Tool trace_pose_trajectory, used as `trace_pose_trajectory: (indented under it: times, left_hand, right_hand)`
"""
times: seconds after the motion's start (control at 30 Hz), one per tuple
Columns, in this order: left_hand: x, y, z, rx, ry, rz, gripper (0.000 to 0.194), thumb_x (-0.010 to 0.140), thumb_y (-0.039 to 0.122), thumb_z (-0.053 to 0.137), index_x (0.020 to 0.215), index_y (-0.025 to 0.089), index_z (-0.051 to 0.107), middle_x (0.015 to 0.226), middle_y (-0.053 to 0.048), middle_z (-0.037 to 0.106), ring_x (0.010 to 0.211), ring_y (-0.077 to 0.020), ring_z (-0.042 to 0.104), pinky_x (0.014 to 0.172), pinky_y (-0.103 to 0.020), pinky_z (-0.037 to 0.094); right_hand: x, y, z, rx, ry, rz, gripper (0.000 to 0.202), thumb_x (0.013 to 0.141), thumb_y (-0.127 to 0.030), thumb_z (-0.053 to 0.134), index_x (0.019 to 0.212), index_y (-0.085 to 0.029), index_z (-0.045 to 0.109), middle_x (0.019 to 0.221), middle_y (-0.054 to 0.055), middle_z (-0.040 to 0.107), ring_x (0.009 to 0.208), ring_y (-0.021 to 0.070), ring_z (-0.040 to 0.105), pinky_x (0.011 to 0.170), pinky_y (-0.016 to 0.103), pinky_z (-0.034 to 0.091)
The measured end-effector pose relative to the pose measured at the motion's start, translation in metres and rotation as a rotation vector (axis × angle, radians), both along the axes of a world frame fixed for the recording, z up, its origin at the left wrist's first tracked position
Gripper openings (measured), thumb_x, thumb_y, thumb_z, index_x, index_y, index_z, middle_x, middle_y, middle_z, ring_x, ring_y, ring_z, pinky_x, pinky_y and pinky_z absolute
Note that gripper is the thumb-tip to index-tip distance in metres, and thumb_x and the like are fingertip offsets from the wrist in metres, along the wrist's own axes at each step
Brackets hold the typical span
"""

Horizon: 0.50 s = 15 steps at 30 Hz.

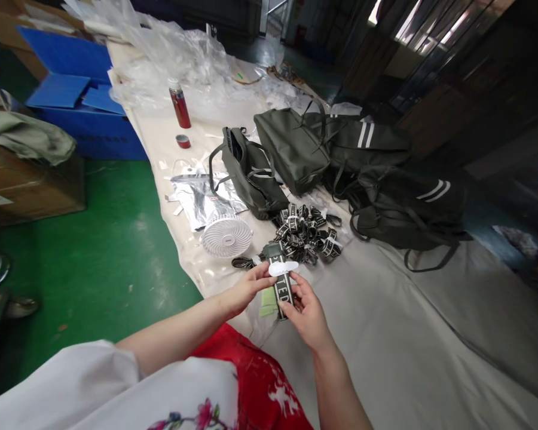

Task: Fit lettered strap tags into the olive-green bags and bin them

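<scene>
A folded black strap with white lettering (283,291) is held upright between my two hands, close to the table's near edge. A white paper band (283,268) lies across its upper part. My left hand (250,289) pinches the strap and band from the left. On the right, the fingers of my right hand (308,310) close round the strap's lower part. Just beyond is a heap of similar bundled straps (302,233), several with white bands. Light green slips (268,302) lie beneath the strap, next to my left hand.
A white round fan (227,236), a silver bag (197,200), a red flask (180,107) and a red cup (183,141) stand or lie to the left. Dark green bags (291,146) cover the table beyond the straps. Clear plastic (174,57) is piled at the far end.
</scene>
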State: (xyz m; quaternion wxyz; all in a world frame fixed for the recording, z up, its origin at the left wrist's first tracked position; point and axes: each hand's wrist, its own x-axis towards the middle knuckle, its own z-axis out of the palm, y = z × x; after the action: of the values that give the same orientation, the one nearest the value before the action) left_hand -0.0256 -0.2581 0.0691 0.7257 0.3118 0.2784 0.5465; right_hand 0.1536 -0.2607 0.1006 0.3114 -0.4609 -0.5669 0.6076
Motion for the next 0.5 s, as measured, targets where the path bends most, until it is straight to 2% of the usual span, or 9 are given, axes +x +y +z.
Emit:
trace_pose_trajectory:
  times: [0.13, 0.27, 0.33, 0.4, 0.5]
  left_hand:
    - [-0.011, -0.002, 0.01, 0.074, 0.013, 0.003, 0.03, 0.081, 0.029, 0.072, 0.104, 0.016, 0.058, 0.099, -0.006, 0.067, 0.094, -0.0196, 0.061, 0.088, -0.032, 0.044]
    - [-0.02, -0.002, 0.016, 0.159, 0.089, 0.013, 0.028, 0.084, 0.032, 0.069, 0.103, 0.015, 0.056, 0.096, -0.006, 0.066, 0.092, -0.0193, 0.062, 0.087, -0.033, 0.046]
    - [-0.021, -0.004, 0.018, 0.226, 0.214, 0.026, 0.027, 0.086, 0.035, 0.065, 0.102, 0.015, 0.056, 0.094, -0.006, 0.064, 0.089, -0.0195, 0.061, 0.082, -0.034, 0.048]
    - [-0.022, -0.007, 0.02, 0.336, 0.426, 0.051, 0.028, 0.088, 0.036, 0.061, 0.106, 0.015, 0.057, 0.098, -0.008, 0.064, 0.089, -0.0206, 0.062, 0.08, -0.035, 0.05]
    - [-0.026, -0.011, 0.028, 0.553, 0.753, 0.087, 0.039, 0.088, 0.032, 0.06, 0.122, 0.016, 0.055, 0.117, -0.012, 0.063, 0.104, -0.0238, 0.062, 0.091, -0.038, 0.05]
  right_hand:
    - [-0.006, -0.006, 0.002, -0.015, 0.026, 0.017, 0.055, 0.078, -0.027, 0.073, 0.128, -0.025, 0.05, 0.113, 0.006, 0.066, 0.099, 0.0199, 0.063, 0.084, 0.031, 0.05]
    - [-0.013, -0.006, 0.006, -0.142, 0.171, 0.015, 0.039, 0.087, -0.043, 0.063, 0.119, -0.021, 0.06, 0.11, 0.007, 0.068, 0.097, 0.02, 0.063, 0.081, 0.031, 0.05]
    - [-0.021, -0.004, 0.005, -0.2, 0.202, -0.023, 0.039, 0.087, -0.046, 0.062, 0.116, -0.02, 0.062, 0.107, 0.006, 0.069, 0.093, 0.0193, 0.063, 0.077, 0.029, 0.049]
    - [-0.03, 0.001, 0.001, -0.236, 0.23, -0.106, 0.036, 0.084, -0.044, 0.067, 0.11, -0.019, 0.065, 0.099, 0.005, 0.07, 0.084, 0.0174, 0.063, 0.071, 0.027, 0.049]
    - [-0.038, 0.011, -0.006, -0.318, 0.408, -0.292, 0.023, 0.084, -0.038, 0.067, 0.092, -0.017, 0.066, 0.069, -0.002, 0.063, 0.059, 0.011, 0.055, 0.055, 0.022, 0.044]
